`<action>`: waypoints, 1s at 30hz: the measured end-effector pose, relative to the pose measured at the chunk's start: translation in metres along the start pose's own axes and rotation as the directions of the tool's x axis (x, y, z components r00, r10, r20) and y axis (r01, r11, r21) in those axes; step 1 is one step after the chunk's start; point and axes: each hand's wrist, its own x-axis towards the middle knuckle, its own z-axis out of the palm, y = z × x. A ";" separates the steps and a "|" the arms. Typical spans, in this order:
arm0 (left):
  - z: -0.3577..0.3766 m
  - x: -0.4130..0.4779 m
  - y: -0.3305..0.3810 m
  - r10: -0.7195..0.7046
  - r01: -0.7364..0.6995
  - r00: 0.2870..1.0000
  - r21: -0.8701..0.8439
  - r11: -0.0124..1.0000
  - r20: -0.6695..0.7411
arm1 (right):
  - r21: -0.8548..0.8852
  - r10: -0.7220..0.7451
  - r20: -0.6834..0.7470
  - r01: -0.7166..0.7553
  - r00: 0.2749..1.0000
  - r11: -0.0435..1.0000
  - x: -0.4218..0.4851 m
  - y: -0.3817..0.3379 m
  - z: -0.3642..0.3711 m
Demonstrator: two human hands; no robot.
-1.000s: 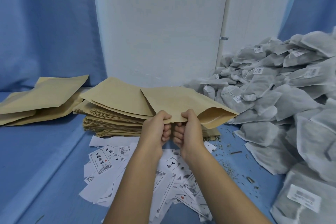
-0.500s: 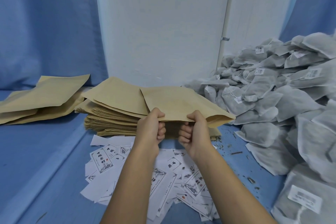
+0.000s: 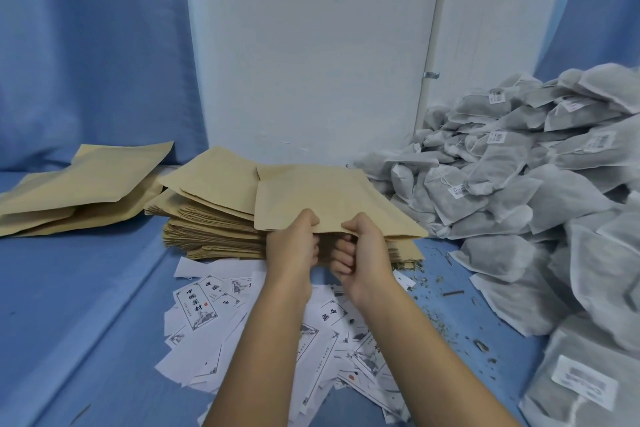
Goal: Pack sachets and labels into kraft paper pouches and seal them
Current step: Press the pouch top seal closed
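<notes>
A flat kraft paper pouch (image 3: 322, 198) is lifted above the tall stack of kraft pouches (image 3: 211, 222). My left hand (image 3: 294, 246) pinches its near edge with thumb on top and fingers curled beneath. My right hand (image 3: 363, 250) pinches the same edge just to the right. Printed white labels (image 3: 201, 305) lie scattered on the blue cloth under my forearms. Grey mesh sachets (image 3: 512, 177) with small barcode tags are heaped at the right.
More kraft pouches (image 3: 86, 191) lie loosely at the far left. A white wall panel (image 3: 311, 45) and blue curtain (image 3: 86, 45) close off the back. Dried herb crumbs (image 3: 450, 295) dot the blue cloth between labels and sachets.
The pouch has turned and lifted, its near edge now squarer to me. My hands have slid closer together along that edge while still pinching it.
</notes>
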 end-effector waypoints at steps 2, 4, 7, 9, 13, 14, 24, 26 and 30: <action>0.000 0.001 -0.002 -0.019 0.019 1.000 -0.007 1.000 0.011 | 0.002 0.007 -0.006 -0.007 1.000 1.000 0.002 0.002 0.000; 0.001 -0.001 -0.003 -0.048 0.044 0.997 0.058 0.997 0.065 | -0.043 0.013 0.010 -0.012 1.000 0.999 0.001 0.003 0.001; 0.002 -0.003 -0.003 -0.044 0.031 0.993 0.117 0.993 0.110 | -0.072 0.033 0.032 -0.030 0.999 0.997 -0.001 0.001 0.000; 0.000 0.000 -0.001 -0.015 0.011 0.998 0.061 0.998 0.062 | -0.038 0.017 -0.003 -0.017 1.000 0.999 -0.001 -0.002 -0.002; -0.003 0.001 -0.001 -0.039 0.034 0.996 0.072 0.997 0.075 | 0.005 -0.021 -0.036 0.021 0.999 1.000 0.004 0.001 -0.004; -0.002 -0.001 -0.002 -0.050 0.037 0.993 0.120 0.992 0.106 | -0.016 -0.021 -0.022 0.021 1.000 1.000 0.003 0.002 -0.003; -0.003 0.001 -0.004 -0.002 -0.007 0.997 0.113 0.994 0.073 | -0.052 -0.022 -0.045 0.020 0.999 0.998 0.003 0.003 -0.005; 0.000 -0.001 -0.005 -0.034 0.013 0.993 0.177 0.984 0.116 | -0.102 -0.009 -0.006 0.008 1.000 0.995 0.002 0.003 -0.003; 0.000 -0.002 -0.005 -0.031 0.012 0.992 0.155 0.988 0.120 | -0.174 0.014 0.045 -0.006 0.999 0.985 0.000 0.003 -0.002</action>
